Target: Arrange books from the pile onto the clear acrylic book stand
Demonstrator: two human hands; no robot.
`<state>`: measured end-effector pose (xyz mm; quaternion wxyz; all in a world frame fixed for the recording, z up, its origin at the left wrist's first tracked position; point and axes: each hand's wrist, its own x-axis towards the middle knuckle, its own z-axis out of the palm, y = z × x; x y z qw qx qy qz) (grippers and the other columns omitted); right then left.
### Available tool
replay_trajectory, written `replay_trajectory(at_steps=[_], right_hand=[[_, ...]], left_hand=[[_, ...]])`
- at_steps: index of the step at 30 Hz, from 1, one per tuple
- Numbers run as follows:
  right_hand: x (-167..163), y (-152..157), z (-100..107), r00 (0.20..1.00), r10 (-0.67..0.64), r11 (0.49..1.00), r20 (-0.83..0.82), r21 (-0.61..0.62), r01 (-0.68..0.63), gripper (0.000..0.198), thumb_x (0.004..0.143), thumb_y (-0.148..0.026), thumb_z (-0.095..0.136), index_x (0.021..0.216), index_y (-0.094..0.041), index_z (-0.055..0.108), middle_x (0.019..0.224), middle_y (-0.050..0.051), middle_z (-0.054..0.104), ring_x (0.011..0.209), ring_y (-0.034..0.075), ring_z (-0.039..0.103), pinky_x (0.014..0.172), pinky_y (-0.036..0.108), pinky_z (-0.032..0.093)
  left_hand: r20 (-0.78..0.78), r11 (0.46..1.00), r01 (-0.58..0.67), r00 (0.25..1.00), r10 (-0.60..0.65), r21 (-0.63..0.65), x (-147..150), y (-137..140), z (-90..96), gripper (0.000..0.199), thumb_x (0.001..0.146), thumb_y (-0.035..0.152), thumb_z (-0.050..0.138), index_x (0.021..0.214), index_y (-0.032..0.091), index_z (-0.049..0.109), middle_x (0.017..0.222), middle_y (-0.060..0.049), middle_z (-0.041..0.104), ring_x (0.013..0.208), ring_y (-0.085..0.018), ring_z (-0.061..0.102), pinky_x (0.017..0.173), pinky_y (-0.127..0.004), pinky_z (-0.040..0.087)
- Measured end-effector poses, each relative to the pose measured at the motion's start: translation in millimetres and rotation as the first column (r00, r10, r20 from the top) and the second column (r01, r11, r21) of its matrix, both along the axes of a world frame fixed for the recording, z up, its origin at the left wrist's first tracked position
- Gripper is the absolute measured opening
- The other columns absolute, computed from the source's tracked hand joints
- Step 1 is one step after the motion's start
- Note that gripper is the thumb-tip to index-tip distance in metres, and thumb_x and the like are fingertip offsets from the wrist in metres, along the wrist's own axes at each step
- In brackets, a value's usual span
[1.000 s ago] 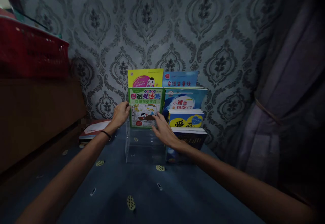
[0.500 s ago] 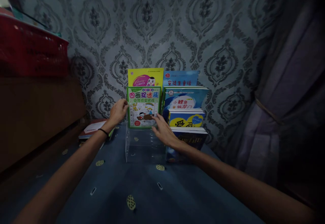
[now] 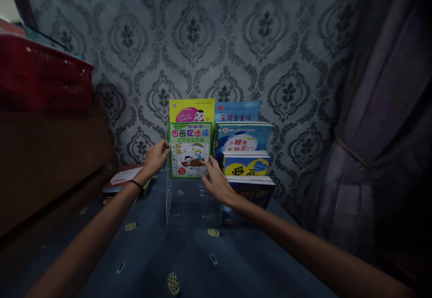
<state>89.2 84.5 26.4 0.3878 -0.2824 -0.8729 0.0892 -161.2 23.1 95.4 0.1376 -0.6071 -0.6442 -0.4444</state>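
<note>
A green-bordered picture book (image 3: pixel 191 154) stands upright in the left column of a clear acrylic stand (image 3: pixel 189 208), in front of a yellow book (image 3: pixel 192 109). My left hand (image 3: pixel 157 156) is closed on the book's left edge, fingertips pressed together. At the right edge, my right hand (image 3: pixel 218 181) has its thumb on the cover and other fingers at the side, partly hidden. To the right, the stepped column holds a light blue book (image 3: pixel 238 111), a teal-blue book (image 3: pixel 243 136), a yellow-and-blue book (image 3: pixel 248 165) and a dark blue book (image 3: pixel 256 196).
Several books or papers (image 3: pixel 126 176) lie flat at left on the dark blue patterned cloth (image 3: pixel 145 253). A red basket (image 3: pixel 47 73) sits on a brown cabinet (image 3: pixel 50 154). Patterned wallpaper (image 3: pixel 195 32) rises behind; a tied curtain (image 3: pixel 357 172) hangs at right.
The whole scene sits slightly lower in the picture, as the camera has tilted up. Both hands stay at the green-bordered book's edges, and the book has hardly moved in the stand.
</note>
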Motion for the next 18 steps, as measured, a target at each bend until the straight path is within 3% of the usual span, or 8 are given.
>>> replay_trajectory(at_steps=[7, 12, 18], right_hand=[[1.2, -4.2, 2.1, 1.0, 0.01, 1.0, 0.003, 0.007, -0.01, 0.045, 0.09, -0.017, 0.052, 0.134, -0.016, 0.054, 0.158, 0.02, 0.031, 0.149, 0.03, 0.032, 0.119, 0.049, 0.032], [2.1, -6.9, 2.9, 1.0, 0.009, 1.0, 0.023, -0.004, -0.009, 0.044, 0.09, -0.017, 0.05, 0.134, -0.013, 0.055, 0.157, 0.022, 0.032, 0.148, 0.032, 0.032, 0.118, 0.05, 0.033], [3.7, -7.9, 1.2, 0.999, 0.01, 1.0, 0.032, 0.002, -0.01, 0.044, 0.089, -0.017, 0.052, 0.134, -0.016, 0.056, 0.158, 0.018, 0.032, 0.15, 0.03, 0.03, 0.12, 0.049, 0.032]], left_hand=[[0.027, 1.0, 0.001, 1.0, -0.001, 0.009, 0.4, 1.1, -1.3, 0.005, 0.084, 0.017, 0.058, 0.086, 0.022, 0.058, 0.076, 0.001, 0.064, 0.07, -0.017, 0.06, 0.069, -0.028, 0.043], [0.042, 1.0, 0.01, 0.999, -0.01, 0.001, 0.0, 0.7, -2.9, 0.006, 0.085, 0.018, 0.056, 0.089, 0.022, 0.059, 0.079, 0.001, 0.064, 0.068, -0.016, 0.061, 0.066, -0.027, 0.044], [0.047, 1.0, 0.021, 0.999, -0.021, 0.007, -0.3, -0.3, -3.8, 0.006, 0.084, 0.021, 0.058, 0.09, 0.022, 0.058, 0.08, 0.001, 0.064, 0.07, -0.016, 0.061, 0.067, -0.027, 0.044]])
